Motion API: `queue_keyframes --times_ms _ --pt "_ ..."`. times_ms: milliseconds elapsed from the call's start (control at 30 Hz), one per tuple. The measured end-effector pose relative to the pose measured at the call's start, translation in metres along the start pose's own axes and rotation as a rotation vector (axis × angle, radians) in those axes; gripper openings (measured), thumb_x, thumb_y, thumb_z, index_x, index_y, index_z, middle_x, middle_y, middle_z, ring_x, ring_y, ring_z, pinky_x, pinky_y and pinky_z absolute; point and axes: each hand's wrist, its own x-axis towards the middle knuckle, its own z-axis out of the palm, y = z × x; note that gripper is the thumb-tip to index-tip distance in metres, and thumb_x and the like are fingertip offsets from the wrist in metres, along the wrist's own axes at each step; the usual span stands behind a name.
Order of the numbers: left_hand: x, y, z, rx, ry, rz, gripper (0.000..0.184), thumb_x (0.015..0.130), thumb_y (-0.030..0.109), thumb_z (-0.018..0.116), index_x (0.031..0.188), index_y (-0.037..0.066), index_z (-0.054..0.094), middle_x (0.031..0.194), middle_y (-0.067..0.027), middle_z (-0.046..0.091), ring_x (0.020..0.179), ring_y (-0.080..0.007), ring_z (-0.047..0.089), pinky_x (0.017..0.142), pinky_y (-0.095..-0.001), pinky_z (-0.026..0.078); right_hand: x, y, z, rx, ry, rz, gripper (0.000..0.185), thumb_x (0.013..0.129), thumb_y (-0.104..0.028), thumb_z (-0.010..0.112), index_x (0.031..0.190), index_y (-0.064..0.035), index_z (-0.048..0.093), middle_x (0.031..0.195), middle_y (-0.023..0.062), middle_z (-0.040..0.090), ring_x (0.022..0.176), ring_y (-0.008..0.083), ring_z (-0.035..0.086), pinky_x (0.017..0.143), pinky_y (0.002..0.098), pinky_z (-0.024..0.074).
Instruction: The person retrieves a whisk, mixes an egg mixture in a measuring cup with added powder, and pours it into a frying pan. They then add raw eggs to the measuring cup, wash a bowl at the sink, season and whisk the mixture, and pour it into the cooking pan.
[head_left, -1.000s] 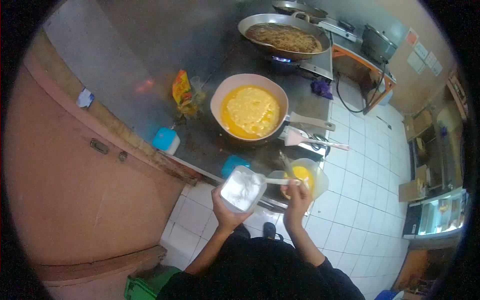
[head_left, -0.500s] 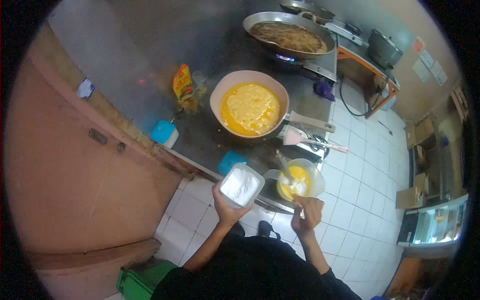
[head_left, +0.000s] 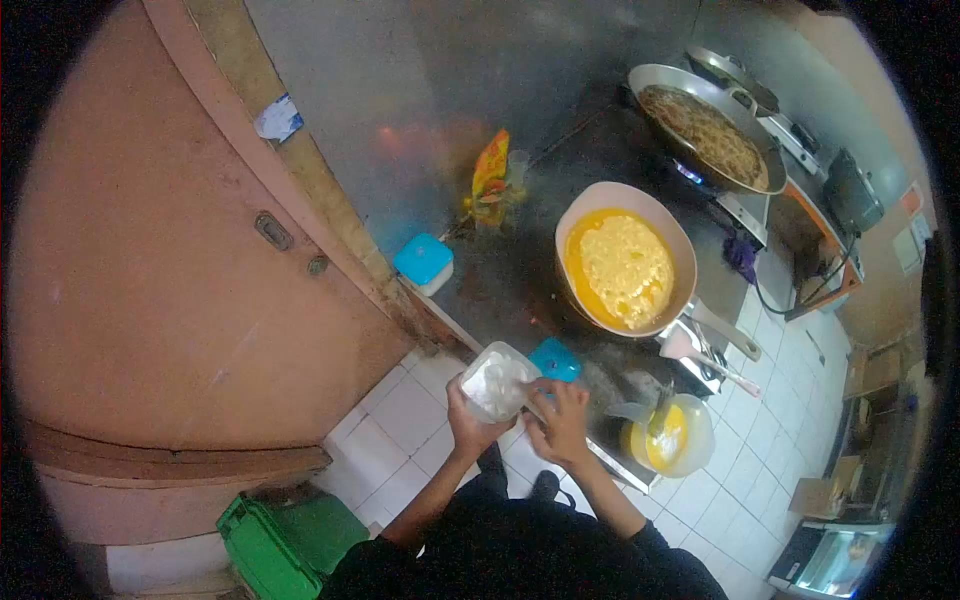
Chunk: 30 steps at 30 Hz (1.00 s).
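My left hand [head_left: 472, 422] is wrapped round a white square tub [head_left: 497, 382] of white powder. Over the tub's right side, my right hand [head_left: 560, 418] is closed on a spoon that dips into the powder; the spoon is partly hidden and blurred. A blue lid [head_left: 554, 360] lies on the counter just behind my right hand. To the right stands a clear jug [head_left: 697, 452] with yellow liquid, some white powder on it and a utensil inside. Beyond is a pink pan [head_left: 686, 250] with a yellow, lumpy mixture in oil.
A blue-lidded tub [head_left: 424, 262] and a yellow-red packet [head_left: 489, 165] stand at the counter's back left. A pink spatula [head_left: 708, 361] lies beside the pan. Farther back, a large wok [head_left: 715, 135] sits over a lit burner. A green bin [head_left: 285, 540] is on the floor.
My right hand has gone from over the jug back to the tub, with the spoon in the powder. White powder has dropped into the jug. The view has turned, shifting the counter rightward.
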Motion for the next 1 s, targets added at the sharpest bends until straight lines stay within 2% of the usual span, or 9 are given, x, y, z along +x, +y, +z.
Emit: queue_keyframes --times_ms 33,100,200,333,467,633,700,800,1000 --pt "0.008 -0.005 -0.004 -0.002 0.003 -0.002 0.090 0.047 0.024 0.085 0.117 0.001 0.034 0.109 -0.0150 0.047 0.102 -0.0259 0.050 0.087 -0.0376 0.041 -0.001 0.010 0.009 -0.001 -0.004 -0.002 0.042 0.071 -0.009 0.056 0.113 -0.0127 0.054 0.105 0.0111 0.051 0.086 0.0249 0.050 0.070 0.0356 0.0349" --pt "0.024 -0.017 -0.011 0.065 0.050 0.030 0.089 0.048 0.022 0.084 0.118 0.001 0.033 0.109 -0.0157 0.048 0.102 -0.0268 0.050 0.088 -0.0377 0.041 -0.009 0.047 0.042 -0.149 -0.035 0.417 0.040 0.074 -0.012 0.056 0.114 -0.0114 0.052 0.107 0.0154 0.050 0.091 0.0323 0.051 0.072 0.0417 0.0391" --pt "0.054 -0.055 -0.007 0.021 0.068 0.021 0.090 0.047 0.020 0.084 0.119 0.002 0.034 0.110 -0.0160 0.048 0.104 -0.0279 0.049 0.089 -0.0372 0.040 -0.017 0.082 0.080 -0.097 -0.114 0.573 0.041 0.077 -0.013 0.057 0.117 -0.0082 0.051 0.110 0.0222 0.049 0.099 0.0374 0.049 0.080 0.0458 0.0417" --pt "0.097 -0.079 0.005 0.129 0.067 0.028 0.092 0.047 0.020 0.084 0.122 0.002 0.033 0.113 -0.0171 0.048 0.106 -0.0301 0.048 0.091 -0.0391 0.039 -0.022 0.109 0.107 -0.164 -0.224 0.514 0.044 0.076 -0.011 0.057 0.119 -0.0051 0.048 0.110 0.0264 0.049 0.097 0.0410 0.052 0.082 0.0481 0.0436" --pt "0.123 -0.120 0.020 0.277 0.101 0.119 0.099 0.048 0.024 0.084 0.126 -0.001 0.028 0.116 -0.0202 0.044 0.110 -0.0326 0.044 0.093 -0.0413 0.036 -0.012 0.117 0.110 -0.158 -0.201 0.569 0.029 0.075 -0.010 0.058 0.103 -0.0048 0.052 0.102 0.0251 0.054 0.082 0.0430 0.057 0.068 0.0475 0.0482" --pt "0.132 -0.100 0.017 0.266 0.066 0.111 0.099 0.051 0.024 0.083 0.127 -0.003 0.026 0.119 -0.0220 0.041 0.113 -0.0346 0.040 0.095 -0.0436 0.032 0.025 0.089 0.095 -0.126 -0.204 0.584 0.030 0.070 -0.011 0.063 0.097 -0.0032 0.053 0.092 0.0216 0.058 0.077 0.0406 0.058 0.065 0.0466 0.0480" --pt "0.133 -0.114 0.017 0.242 0.056 0.094 0.097 0.051 0.023 0.082 0.127 -0.002 0.027 0.119 -0.0219 0.040 0.114 -0.0360 0.038 0.095 -0.0447 0.031 0.055 0.063 0.084 0.028 0.021 0.450 0.029 0.068 -0.011 0.066 0.093 -0.0029 0.054 0.087 0.0193 0.059 0.075 0.0377 0.059 0.063 0.0446 0.0476" --pt "0.127 -0.120 0.015 0.277 0.045 0.071 0.093 0.052 0.023 0.081 0.126 -0.002 0.029 0.120 -0.0225 0.039 0.115 -0.0379 0.036 0.096 -0.0467 0.029 0.107 0.041 0.084 0.109 0.087 0.316 0.028 0.068 -0.012 0.065 0.092 -0.0031 0.054 0.084 0.0171 0.059 0.074 0.0358 0.059 0.063 0.0420 0.0475" --pt "0.126 -0.114 0.009 0.417 0.048 0.110 0.089 0.051 0.031 0.080 0.122 0.000 0.035 0.112 -0.0194 0.048 0.104 -0.0348 0.045 0.086 -0.0463 0.034 0.157 0.065 0.139 0.015 -0.066 0.087 0.029 0.067 -0.015 0.064 0.092 -0.0025 0.054 0.084 0.0167 0.057 0.080 0.0352 0.058 0.066 0.0419 0.0475"
